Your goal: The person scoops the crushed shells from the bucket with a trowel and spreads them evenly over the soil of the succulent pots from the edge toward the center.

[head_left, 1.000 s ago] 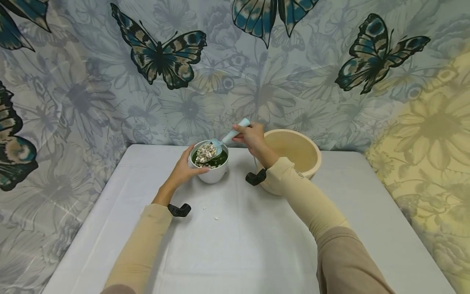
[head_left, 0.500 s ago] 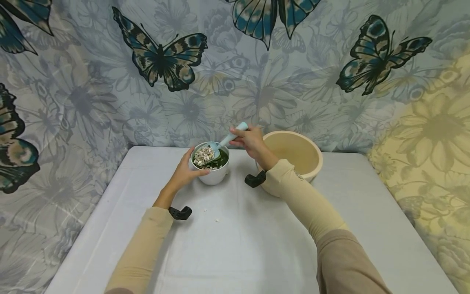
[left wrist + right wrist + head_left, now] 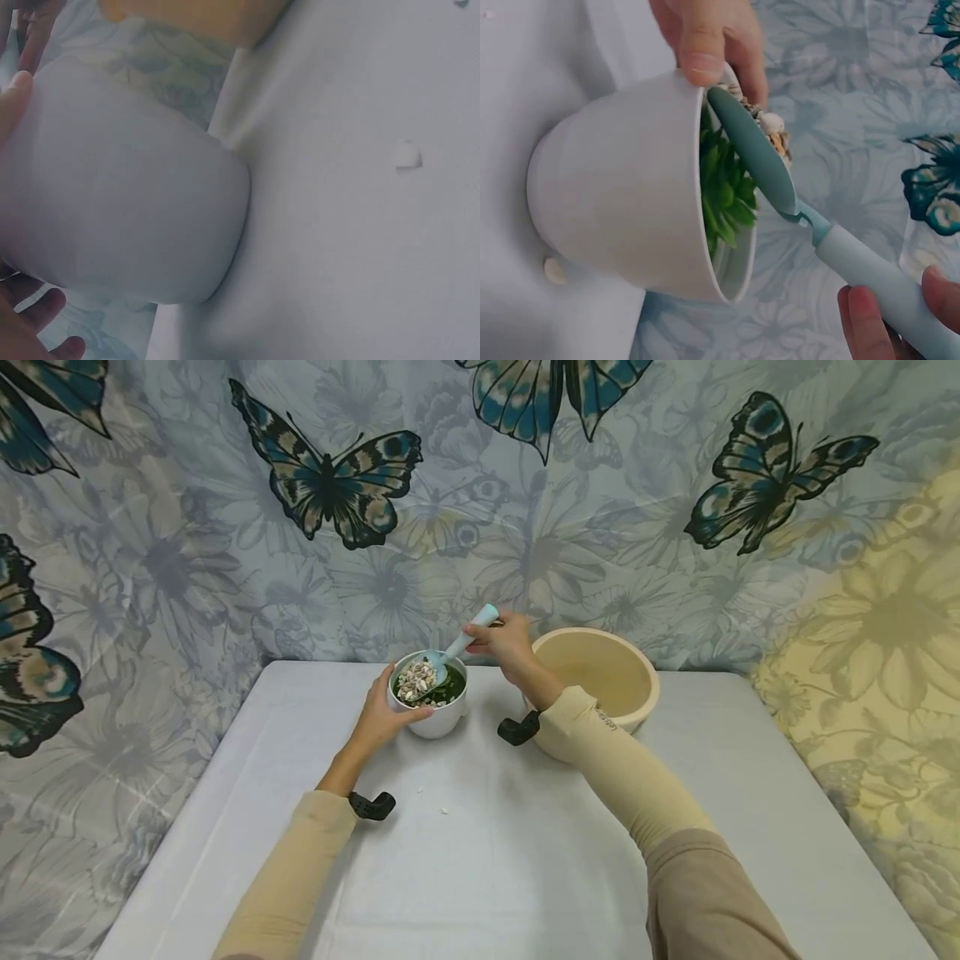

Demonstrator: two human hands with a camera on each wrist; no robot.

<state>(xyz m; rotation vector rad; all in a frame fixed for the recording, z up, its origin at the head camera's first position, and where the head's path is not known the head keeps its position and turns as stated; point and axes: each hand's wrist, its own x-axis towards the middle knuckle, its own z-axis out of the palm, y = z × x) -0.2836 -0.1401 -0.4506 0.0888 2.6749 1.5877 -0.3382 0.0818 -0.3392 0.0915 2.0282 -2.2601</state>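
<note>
A: Your right grip [image 3: 510, 647] is clamped on the handle of the pale-blue, plastic-looking scoop [image 3: 761, 161], its blade heaped with off-white chips [image 3: 415, 680]. What could spoil this for you?

B: A hasty twist, probably. The blade lies across the mouth of your smooth white round pot [image 3: 437, 724], so turning your wrist fast could dump the heap on the fleshy green plant [image 3: 724, 195] and bury it.

A: And the pot itself?

B: It's on the white-covered tabletop [image 3: 480, 877], your left grip [image 3: 382, 714] wrapped round its rim. Slacken those fingers while the scoop pushes the wall, and it could rock.

A: A jolt could also throw pieces over the edge near you; one small pale fragment [image 3: 444, 811] lies on the tabletop.

B: Whether your blade touches the leaves, you can't tell from here; pressing down might snap some.
</note>
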